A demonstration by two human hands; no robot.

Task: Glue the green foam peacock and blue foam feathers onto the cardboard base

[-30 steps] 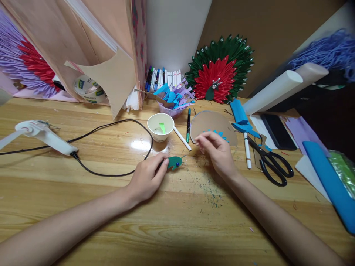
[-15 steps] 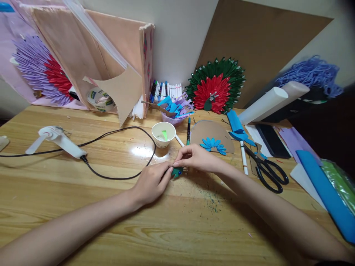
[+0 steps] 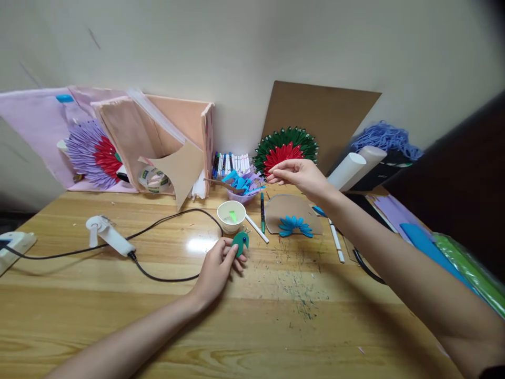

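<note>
My left hand [image 3: 216, 266] pinches a small green paper bird's head [image 3: 240, 244] between thumb and fingers, just above the table. A dark blue bead sits on it like an eye, and thin pins or stems rise from its top. My right hand [image 3: 298, 175] is raised over the back of the table, its thumb and fingertips drawn together; whether anything tiny is between them I cannot make out. Behind that hand stands a green and red paper peacock [image 3: 286, 152]. Below it lies a rounded cardboard piece [image 3: 276, 213] with blue paper petals [image 3: 295, 226].
A paper cup [image 3: 231, 217] with a green scrap stands before a bowl of paper strips [image 3: 241, 190]. The glue gun [image 3: 112, 236] and its black cord lie left. Markers [image 3: 256, 228] lie centrally; partly hidden scissors [image 3: 366, 267] are under my right forearm.
My right hand has left the green bird's head and risen up and away toward the back right. My left hand still holds the piece, now tilted into view. The camera view has tipped upward.
</note>
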